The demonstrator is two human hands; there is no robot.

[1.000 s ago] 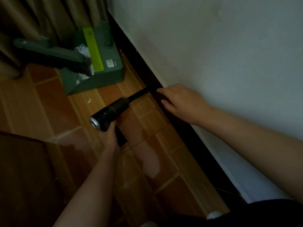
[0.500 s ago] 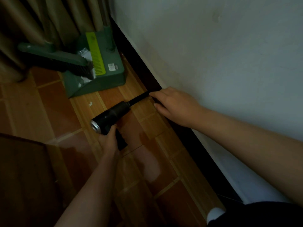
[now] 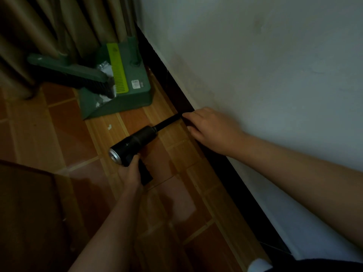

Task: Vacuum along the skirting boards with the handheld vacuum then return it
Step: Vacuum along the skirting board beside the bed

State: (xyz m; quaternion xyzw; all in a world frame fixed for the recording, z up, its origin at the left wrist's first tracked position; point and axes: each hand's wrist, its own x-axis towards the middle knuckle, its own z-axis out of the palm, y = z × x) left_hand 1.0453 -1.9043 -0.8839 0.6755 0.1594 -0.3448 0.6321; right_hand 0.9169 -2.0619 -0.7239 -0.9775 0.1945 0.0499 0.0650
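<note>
Holding the vacuum (image 3: 135, 143) low over the floor (image 3: 59, 124), our left hand (image 3: 130, 173) wraps its fingers round the grip under the body. The nozzle (image 3: 167, 121) points away from that hand toward the skirting (image 3: 245, 190). Our right hand (image 3: 212, 130) lies at the foot of the wall (image 3: 255, 55), fingers fairly straight, their tips at the nozzle's end where it meets the skirting. We cannot tell whether those fingers pinch the nozzle or only touch it, since the thumb is hidden under the hand.

Over the last second the right hand has drawn back a little along the skirting. Its fingertips reached just past the nozzle's end then; now they sit right at it. The vacuum has hardly shifted against the dustpan (image 3: 125, 99) beyond the left hand.

We judge that the right hand has come in to steady or guide the nozzle against the skirting, so the vacuuming is under way at this spot and far from done. The skirting runs on ahead of the right fingertips and back under the right forearm, and returning the vacuum comes after that.

A white scrap (image 3: 109, 126) lies ahead of the left hand, short of the dustpan and off the nozzle's line.
</note>
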